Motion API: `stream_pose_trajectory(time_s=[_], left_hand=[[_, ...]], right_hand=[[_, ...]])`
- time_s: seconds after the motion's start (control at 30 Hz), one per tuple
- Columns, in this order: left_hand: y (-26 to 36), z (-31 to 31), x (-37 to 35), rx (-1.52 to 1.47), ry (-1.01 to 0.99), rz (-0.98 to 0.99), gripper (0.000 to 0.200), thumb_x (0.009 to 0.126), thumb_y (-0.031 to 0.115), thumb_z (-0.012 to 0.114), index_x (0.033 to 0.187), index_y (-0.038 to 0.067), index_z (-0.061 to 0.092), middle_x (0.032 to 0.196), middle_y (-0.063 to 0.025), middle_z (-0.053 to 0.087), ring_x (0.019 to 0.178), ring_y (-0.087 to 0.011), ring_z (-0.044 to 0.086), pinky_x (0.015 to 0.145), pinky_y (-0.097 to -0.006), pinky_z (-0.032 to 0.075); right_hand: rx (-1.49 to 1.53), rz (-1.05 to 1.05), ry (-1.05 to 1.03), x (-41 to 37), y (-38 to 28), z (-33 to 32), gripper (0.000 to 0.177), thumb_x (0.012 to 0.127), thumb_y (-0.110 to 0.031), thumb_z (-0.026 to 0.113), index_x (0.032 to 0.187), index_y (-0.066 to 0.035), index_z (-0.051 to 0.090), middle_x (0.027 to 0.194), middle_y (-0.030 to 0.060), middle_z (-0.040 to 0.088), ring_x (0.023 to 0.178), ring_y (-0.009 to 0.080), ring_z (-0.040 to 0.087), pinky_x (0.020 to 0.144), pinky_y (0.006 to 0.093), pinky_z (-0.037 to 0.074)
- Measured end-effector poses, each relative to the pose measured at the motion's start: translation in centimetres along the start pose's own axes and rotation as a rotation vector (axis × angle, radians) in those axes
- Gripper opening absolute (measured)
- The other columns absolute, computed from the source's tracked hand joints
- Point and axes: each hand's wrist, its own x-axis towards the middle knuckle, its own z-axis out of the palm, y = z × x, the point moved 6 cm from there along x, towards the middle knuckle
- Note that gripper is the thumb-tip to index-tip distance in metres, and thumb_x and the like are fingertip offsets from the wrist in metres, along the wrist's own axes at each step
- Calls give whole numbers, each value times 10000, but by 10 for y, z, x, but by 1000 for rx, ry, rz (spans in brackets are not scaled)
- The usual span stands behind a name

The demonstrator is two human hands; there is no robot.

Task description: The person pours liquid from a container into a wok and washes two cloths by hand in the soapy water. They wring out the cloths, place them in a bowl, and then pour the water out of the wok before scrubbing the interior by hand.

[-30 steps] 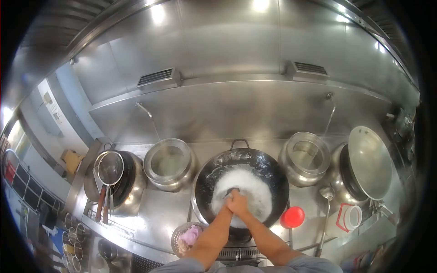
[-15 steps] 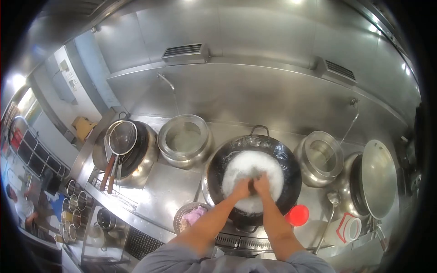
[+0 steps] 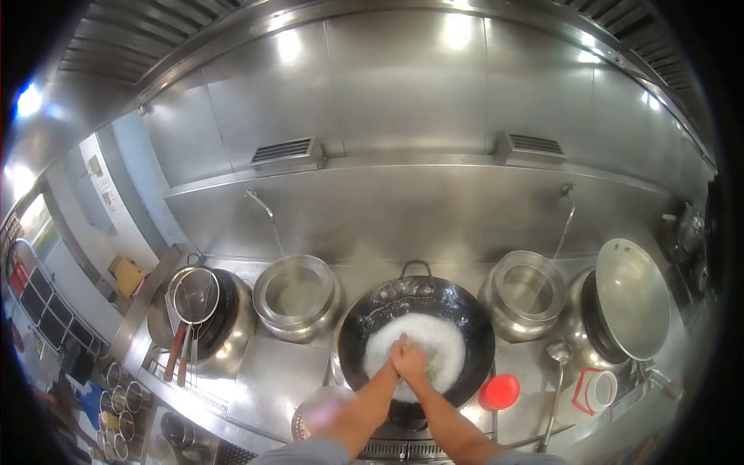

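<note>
A large black wok [image 3: 477,341] holds a patch of white foam [image 3: 446,337]. My left hand [image 3: 396,360] and my right hand [image 3: 411,364] are pressed together over the left part of this foam, fingers closed. Whatever they grip, if anything, is hidden between them. Beside my left forearm, partly covered by it, sits a perforated bowl [image 3: 298,425] with something pink and blurred [image 3: 324,415] in it.
Metal pots of liquid stand left [image 3: 291,329] and right [image 3: 523,325] of the wok. A red round item [image 3: 500,392], a ladle [image 3: 558,353] and a white container [image 3: 598,390] lie to the right. Strainers [image 3: 194,294] rest far left; a big metal pan [image 3: 632,302] leans far right.
My view has tilted upward, so the stove sits lower in it. My hands, slightly apart before with something dark between them, are now pressed together farther left in the foam.
</note>
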Motion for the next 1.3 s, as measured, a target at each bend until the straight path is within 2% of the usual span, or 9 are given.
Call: stream_pose_trajectory(time_s=[0.1, 0.2, 0.37, 0.43, 0.6, 0.7, 0.77, 1.07, 1.3], left_hand=[[10, 165, -76, 397, 604, 89, 529, 903, 564, 422, 1087, 107, 615, 1110, -132, 629, 986, -303, 583, 872, -420, 461], [22, 147, -62, 2322, 320, 162, 518, 921, 558, 402, 1089, 117, 616, 1118, -123, 617, 991, -304, 579, 883, -411, 455], [27, 88, -65, 528, 550, 193, 484, 930, 505, 460, 1130, 77, 565, 1078, -146, 601, 1039, -338, 540, 871, -452, 447], [27, 102, -84, 316, 686, 218, 484, 928, 491, 486, 1140, 60, 549, 1068, -158, 595, 1048, -348, 531, 870, -463, 443], [40, 98, -95, 1999, 519, -141, 415, 914, 313, 458, 1171, 4, 564, 1165, -254, 585, 1111, -382, 550, 948, -435, 420], [38, 97, -86, 1633, 601, -137, 436, 917, 328, 481, 1177, -14, 556, 1164, -244, 592, 1136, -338, 547, 967, -397, 409], [30, 121, -82, 1623, 459, 321, 406, 896, 306, 561, 1131, -25, 569, 1090, -206, 622, 1055, -291, 568, 915, -390, 418], [34, 110, -59, 567, 758, 150, 463, 962, 442, 462, 921, 2, 603, 753, -15, 542, 636, -154, 464, 609, -295, 427], [19, 76, -50, 1006, 589, 259, 502, 944, 486, 440, 1055, 20, 590, 890, -93, 618, 822, -250, 593, 745, -378, 501]], right_hand=[[182, 253, 18, 37, 52, -8, 462, 890, -379, 467, 709, -3, 666, 724, 240, 631, 706, 414, 625, 672, 490, 481], [47, 197, 35, 25, 55, 20, 521, 923, -390, 406, 721, 15, 664, 760, 253, 635, 727, 425, 625, 716, 486, 481], [-62, -82, -13, 26, 33, 12, 542, 951, -422, 337, 862, 4, 660, 813, 271, 637, 796, 454, 610, 777, 510, 461], [8, 377, -138, 47, 78, 0, 492, 929, -442, 413, 916, -9, 646, 886, 265, 636, 820, 444, 609, 779, 499, 461], [62, -6, -298, 36, 104, 10, 373, 852, -353, 562, 938, 0, 648, 863, 237, 651, 800, 395, 635, 745, 472, 491], [2, 219, -749, 21, 108, -10, 311, 826, -297, 586, 924, -11, 658, 870, 197, 662, 814, 341, 645, 743, 430, 499], [153, 406, -648, 27, 101, -27, 292, 826, -281, 603, 922, -10, 649, 887, 157, 663, 803, 292, 643, 721, 400, 495], [199, 263, -144, 33, 65, -34, 302, 902, -285, 505, 1021, -36, 627, 932, 213, 648, 832, 347, 636, 742, 460, 472], [112, 183, -50, 31, 40, -20, 447, 926, -351, 412, 785, -20, 677, 745, 208, 650, 715, 389, 639, 736, 531, 476]])
